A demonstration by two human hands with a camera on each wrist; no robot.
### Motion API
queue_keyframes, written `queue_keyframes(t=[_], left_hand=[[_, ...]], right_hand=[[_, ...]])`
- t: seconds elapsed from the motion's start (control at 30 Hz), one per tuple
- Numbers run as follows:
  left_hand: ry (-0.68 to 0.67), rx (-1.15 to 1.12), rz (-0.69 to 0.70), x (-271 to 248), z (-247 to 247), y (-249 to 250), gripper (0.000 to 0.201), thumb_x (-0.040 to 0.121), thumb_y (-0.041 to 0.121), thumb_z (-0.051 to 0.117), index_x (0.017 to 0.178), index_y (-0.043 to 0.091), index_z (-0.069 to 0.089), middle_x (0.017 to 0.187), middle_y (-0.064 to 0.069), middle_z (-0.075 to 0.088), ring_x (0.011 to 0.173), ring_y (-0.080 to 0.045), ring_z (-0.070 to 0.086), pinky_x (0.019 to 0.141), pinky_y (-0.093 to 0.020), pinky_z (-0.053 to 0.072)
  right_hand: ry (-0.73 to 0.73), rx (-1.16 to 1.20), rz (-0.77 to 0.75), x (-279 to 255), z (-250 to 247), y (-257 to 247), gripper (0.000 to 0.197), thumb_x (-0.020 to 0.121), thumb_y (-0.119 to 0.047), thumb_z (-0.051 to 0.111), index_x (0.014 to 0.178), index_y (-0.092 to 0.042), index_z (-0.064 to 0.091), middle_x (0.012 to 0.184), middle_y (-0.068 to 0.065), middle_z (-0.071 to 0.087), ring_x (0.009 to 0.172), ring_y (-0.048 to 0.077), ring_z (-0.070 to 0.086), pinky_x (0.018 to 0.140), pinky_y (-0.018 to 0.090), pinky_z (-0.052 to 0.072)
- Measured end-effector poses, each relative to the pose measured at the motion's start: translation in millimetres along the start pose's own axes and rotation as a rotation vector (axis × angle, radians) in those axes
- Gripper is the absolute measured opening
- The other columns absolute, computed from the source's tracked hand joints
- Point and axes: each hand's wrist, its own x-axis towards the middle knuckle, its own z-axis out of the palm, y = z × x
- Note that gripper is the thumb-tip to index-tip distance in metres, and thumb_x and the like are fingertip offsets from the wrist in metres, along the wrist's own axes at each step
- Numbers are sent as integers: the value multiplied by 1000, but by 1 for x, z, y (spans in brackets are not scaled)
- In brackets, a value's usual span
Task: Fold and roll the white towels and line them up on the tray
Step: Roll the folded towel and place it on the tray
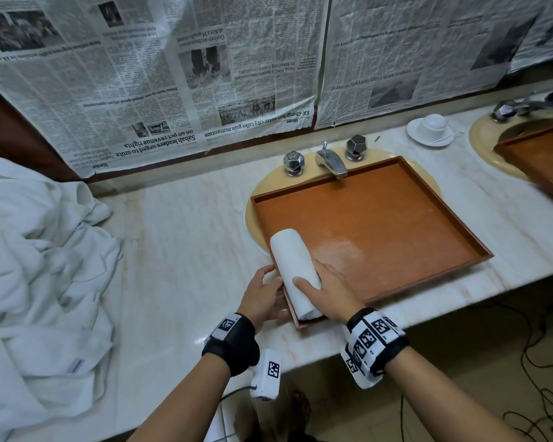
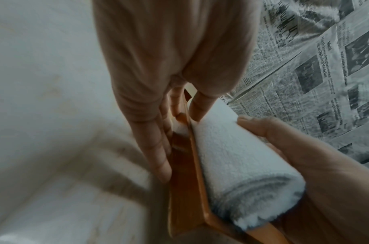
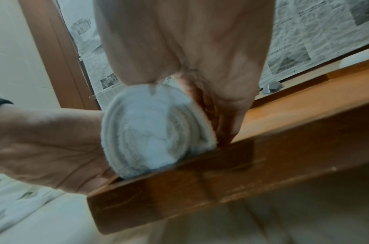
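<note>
**One rolled towel set against the tray's left wall**

A rolled white towel (image 1: 296, 271) is laid inside the wooden tray (image 1: 380, 231), along its left wall at the near corner. It is cupped by the right hand (image 1: 328, 295), thumb over the top and fingers down its right side. The left hand (image 1: 264, 296) is held with straight fingers against the outside of the tray wall, thumb touching the roll. The tray is set over a sink on the marble counter (image 1: 186, 237). Loose white towels (image 1: 39, 275) are heaped at the left.
</note>
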Motion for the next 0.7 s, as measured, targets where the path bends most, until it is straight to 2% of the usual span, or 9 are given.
queue_keyframes(t=[0.1,0.2,0.33,0.43,0.5,0.57,0.63,0.7], left_hand=[[-4,-1,-5,-3,-2,2,32,100,17,54,130,29,49,105,-11,75,90,-25,75,72,-41,62],[6,23,-8,-4,-6,1,34,99,18,56,131,26,49,107,-10,74,91,-25,74,78,-45,62],[40,49,9,-9,-13,0,37,98,21,58,134,23,50,112,-11,70,91,-22,70,79,-42,61],[79,150,82,-17,-23,2,35,98,25,56,133,25,53,113,-3,65,97,-19,67,80,-37,61],[107,274,162,-24,-34,4,36,98,32,57,133,28,54,116,2,64,102,-17,66,83,-39,61],[138,352,230,-33,-49,8,36,97,34,58,133,30,55,119,7,62,102,-12,65,87,-39,59],[173,412,286,-42,-68,12,38,96,36,60,133,32,55,124,10,61,103,-5,64,92,-37,56],[206,483,337,-53,-90,17,42,96,39,60,136,32,52,128,12,59,106,-3,62,91,-29,53]], right_hand=[[10,-27,13,-5,-4,-6,62,88,-56,56,141,-28,41,121,-2,51,114,18,47,88,34,41],[25,-48,24,-11,-10,-13,65,90,-54,58,142,-21,39,129,-2,48,111,12,42,88,29,36],[65,-94,-18,-17,-22,-22,75,91,-54,57,151,-18,29,150,-2,34,133,14,34,95,27,32],[87,-143,-76,-22,-33,-34,78,92,-53,57,154,-19,24,159,-3,24,144,13,21,109,30,26],[104,-171,-135,-22,-35,-43,77,92,-51,57,154,-19,25,158,-3,26,144,12,20,109,25,21],[133,-204,-214,-20,-29,-53,75,90,-53,57,151,-20,29,154,-4,32,140,11,25,105,22,22],[134,-229,-275,-18,-19,-64,75,89,-56,58,149,-18,33,150,-4,37,137,11,30,106,24,27],[106,-241,-305,-18,-5,-79,76,89,-54,59,149,-16,34,151,-3,37,138,13,30,110,29,29]])
